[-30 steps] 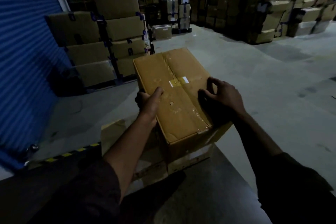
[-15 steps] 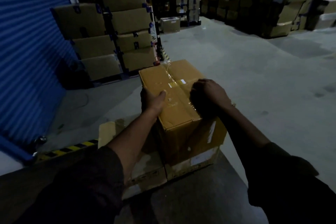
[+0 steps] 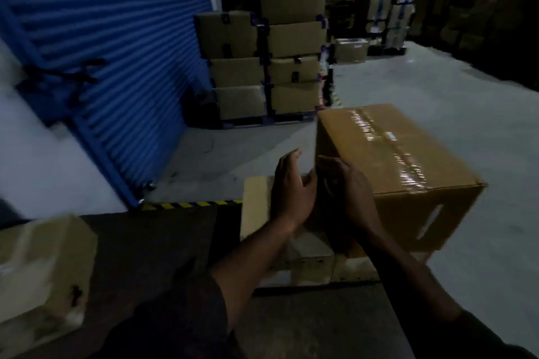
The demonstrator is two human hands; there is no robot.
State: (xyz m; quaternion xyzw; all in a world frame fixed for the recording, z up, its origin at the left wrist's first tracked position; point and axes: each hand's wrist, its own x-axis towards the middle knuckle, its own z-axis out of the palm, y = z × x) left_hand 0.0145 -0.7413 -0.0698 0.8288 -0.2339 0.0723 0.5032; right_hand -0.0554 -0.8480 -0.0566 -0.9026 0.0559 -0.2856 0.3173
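Observation:
A brown cardboard box (image 3: 393,160), sealed with shiny clear tape along its top, sits on a lower layer of cartons (image 3: 315,265) at the edge of a dark platform. My left hand (image 3: 291,189) hovers just left of the box, fingers straight, palm turned toward it and holding nothing. My right hand (image 3: 347,186) lies against the box's near left corner with its back to the camera and its fingers reaching along the top left edge. Whether those fingers hook over the edge is hard to make out in the dim, blurred light.
A blue roller shutter (image 3: 110,52) fills the left. Stacked cartons on a pallet (image 3: 262,73) stand ahead. Another carton (image 3: 43,271) sits at the lower left on the dark platform (image 3: 163,242), past a yellow-black hazard strip (image 3: 189,205). Grey concrete floor (image 3: 437,90) and dark box stacks (image 3: 481,9) are at the right.
The view has swung left, so the box now sits to the right. Both hands slid off the top of the box to its left side; the left hand has let go.

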